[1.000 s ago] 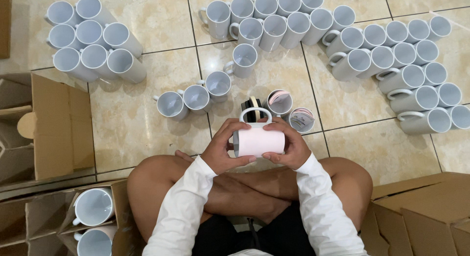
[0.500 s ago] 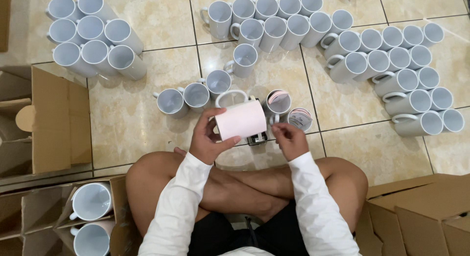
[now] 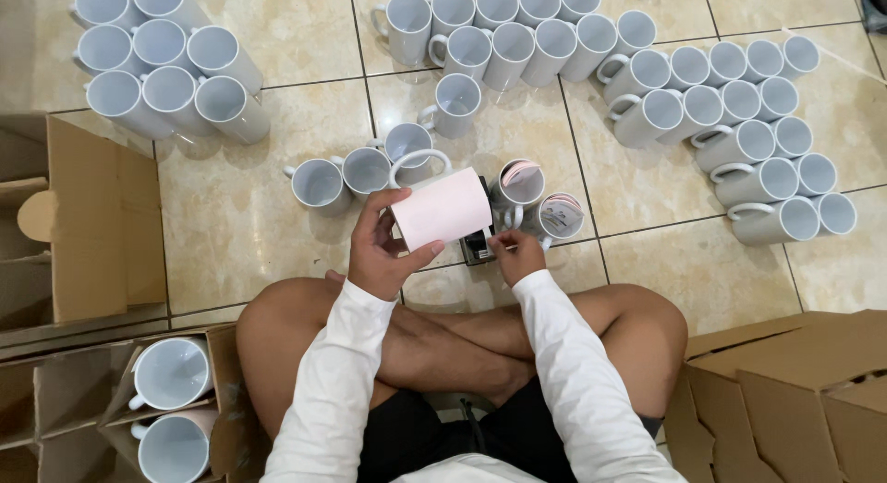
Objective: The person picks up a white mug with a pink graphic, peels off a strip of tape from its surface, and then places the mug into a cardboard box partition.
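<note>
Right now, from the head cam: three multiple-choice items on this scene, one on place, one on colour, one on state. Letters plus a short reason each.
1. Where is the right hand?
A. on a black object on the floor
B. inside a cardboard box
C. on a knee

2. What colour is the sheet around the held mug?
A. green
B. pale pink
C. black

3. How is the mug in the left hand held?
A. upright on the tiles
B. lifted, on its side
C. upside down in a box

Key: 1 A, fingers rest at the black object. 2 B, the wrap shows pink. 3 B, off the floor with its handle pointing away from the person.
</note>
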